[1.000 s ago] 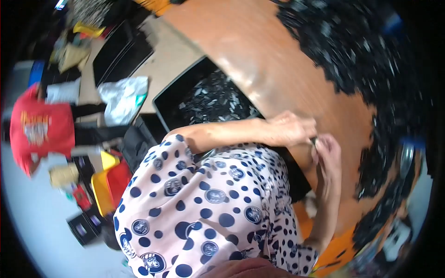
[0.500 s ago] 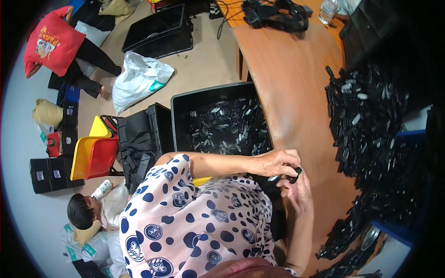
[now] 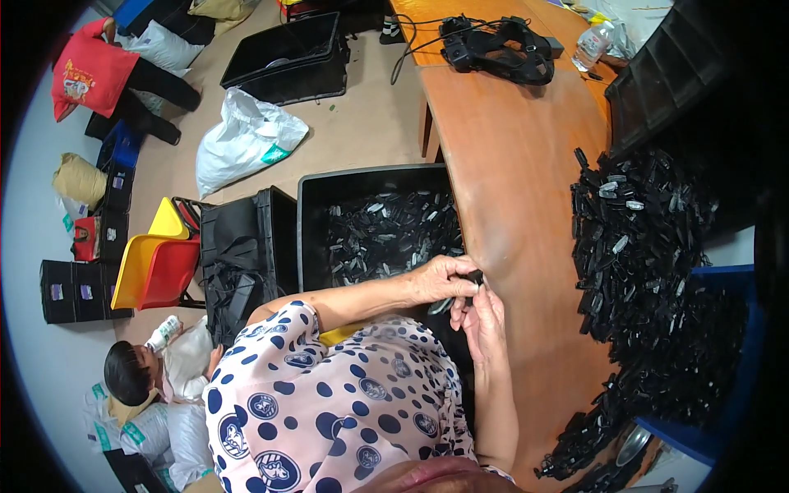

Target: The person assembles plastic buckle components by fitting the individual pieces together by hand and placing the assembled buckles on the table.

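Note:
My left hand [image 3: 441,281] and my right hand [image 3: 483,326] meet over the near edge of the wooden table. Between their fingertips is a small black plastic piece [image 3: 476,277], gripped from both sides. A shiny, flat, greyish piece [image 3: 440,307] shows under my left palm; whether it joins the black one I cannot tell. Left of the table edge, just beyond my left forearm, stands a large black bin [image 3: 306,226] with many small black and clear pieces inside. To the right, a big heap of similar black pieces [image 3: 633,255] covers the tabletop.
A black head strap device [image 3: 501,51] with a cable and a clear bottle [image 3: 590,49] lie at the table's far end. Blue trays [image 3: 731,283] border the heap, near a metal bowl [image 3: 633,446]. Chairs [image 3: 156,267], a white sack [image 3: 246,140] and two other people are at left.
Both hands, still together on the black piece, have shifted left toward the bin. The greyish piece under my left hand shows more. The person in red has changed stance.

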A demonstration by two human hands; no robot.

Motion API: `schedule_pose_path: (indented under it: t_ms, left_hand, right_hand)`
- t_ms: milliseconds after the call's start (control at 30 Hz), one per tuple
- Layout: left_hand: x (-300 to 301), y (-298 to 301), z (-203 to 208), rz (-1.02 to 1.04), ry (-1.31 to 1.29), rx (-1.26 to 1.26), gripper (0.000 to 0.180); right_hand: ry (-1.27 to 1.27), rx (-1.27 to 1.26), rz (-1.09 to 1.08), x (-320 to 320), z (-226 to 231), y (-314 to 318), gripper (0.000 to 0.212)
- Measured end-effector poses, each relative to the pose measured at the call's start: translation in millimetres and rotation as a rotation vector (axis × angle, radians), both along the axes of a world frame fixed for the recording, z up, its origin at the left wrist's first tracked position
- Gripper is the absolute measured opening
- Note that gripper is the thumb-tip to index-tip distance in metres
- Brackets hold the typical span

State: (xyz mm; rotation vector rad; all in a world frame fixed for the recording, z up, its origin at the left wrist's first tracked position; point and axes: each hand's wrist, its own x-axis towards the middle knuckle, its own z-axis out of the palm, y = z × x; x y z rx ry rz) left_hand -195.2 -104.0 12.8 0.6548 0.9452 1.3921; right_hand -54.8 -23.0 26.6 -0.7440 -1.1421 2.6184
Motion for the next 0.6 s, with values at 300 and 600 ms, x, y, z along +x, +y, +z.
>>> schedule_pose_path:
  t_ms: [300, 600]
  left_hand:
    - [-53.7, -20.4, 13.4, 0.206, 1.696, -0.040, 0.062]
    - [32.6, 61.1, 1.3, -0.093, 1.536, 0.536, 0.058]
  right_hand:
    - [-0.178, 0.184, 0.082, 29.3, -5.1, -1.2, 0.058]
    - [-0.519, 0.758, -0.599, 128.5, -39.5, 17.9, 0.009]
